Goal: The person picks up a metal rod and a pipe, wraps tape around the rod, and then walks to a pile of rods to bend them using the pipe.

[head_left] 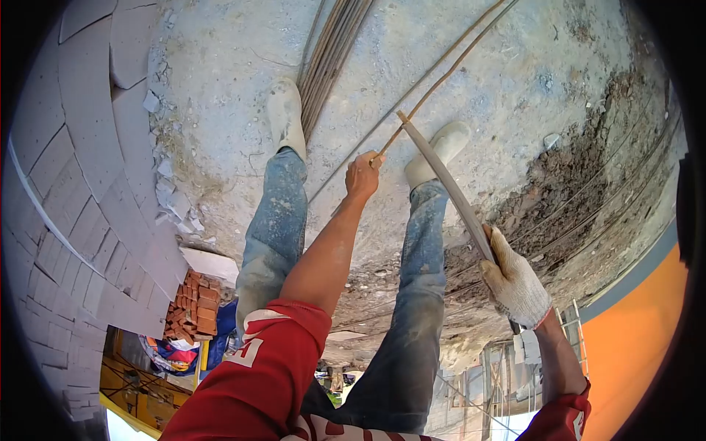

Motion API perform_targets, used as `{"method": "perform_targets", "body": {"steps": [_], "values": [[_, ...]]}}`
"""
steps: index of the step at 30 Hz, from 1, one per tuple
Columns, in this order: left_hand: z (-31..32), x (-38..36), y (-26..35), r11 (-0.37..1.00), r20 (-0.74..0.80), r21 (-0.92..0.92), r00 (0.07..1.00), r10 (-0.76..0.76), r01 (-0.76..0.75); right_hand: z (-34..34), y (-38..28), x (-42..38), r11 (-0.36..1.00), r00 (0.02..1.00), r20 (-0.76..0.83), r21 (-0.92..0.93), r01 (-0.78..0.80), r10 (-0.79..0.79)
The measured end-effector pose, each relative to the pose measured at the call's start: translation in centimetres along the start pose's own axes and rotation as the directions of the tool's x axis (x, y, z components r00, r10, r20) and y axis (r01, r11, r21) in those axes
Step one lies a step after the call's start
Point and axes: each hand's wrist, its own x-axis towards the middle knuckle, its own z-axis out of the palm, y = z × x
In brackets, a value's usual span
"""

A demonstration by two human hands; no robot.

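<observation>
My bare left hand [363, 176] is closed around the near end of a thin brown rebar rod [446, 60], which runs up and to the right. In my right hand [516, 281], covered by a white knitted glove, is a long grey rebar bending bar [450, 184]. The far end of that bar crosses the rod just beyond my left fist, overlapping it in this view. Below both hands, my two light-coloured boots stand apart on the ground, and the right boot [438, 154] lies behind the bar.
Several straight rebar rods [332, 62] lie bundled beside my left boot [285, 114]. Another thin rod [368, 134] rests on the dusty concrete ground [220, 81]. A grey block wall [88, 147] rises at left near stacked red bricks [195, 305]. Dark loose soil [566, 184] lies at right.
</observation>
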Motion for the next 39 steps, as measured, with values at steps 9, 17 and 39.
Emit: {"method": "perform_targets", "body": {"steps": [9, 17, 39], "values": [[-0.1, 0.0, 0.3, 0.977, -0.248, -0.212, 0.969, -0.026, -0.028, 4.4, -3.1, -0.4, 0.996, 0.989, -0.130, -0.060, 0.070, -0.078], [-1.5, 0.4, -1.2, 0.989, -0.072, -0.053, 0.988, -0.138, 0.135, 7.1, -0.1, 0.6, 0.997, 0.977, -0.201, 0.023, 0.076, -0.070], [2.4, -3.8, -3.3, 0.972, -0.105, -0.228, 0.994, 0.035, -0.058, 1.4, -0.5, -2.1, 0.974, 0.987, -0.087, 0.194, -0.118, 0.137]]}}
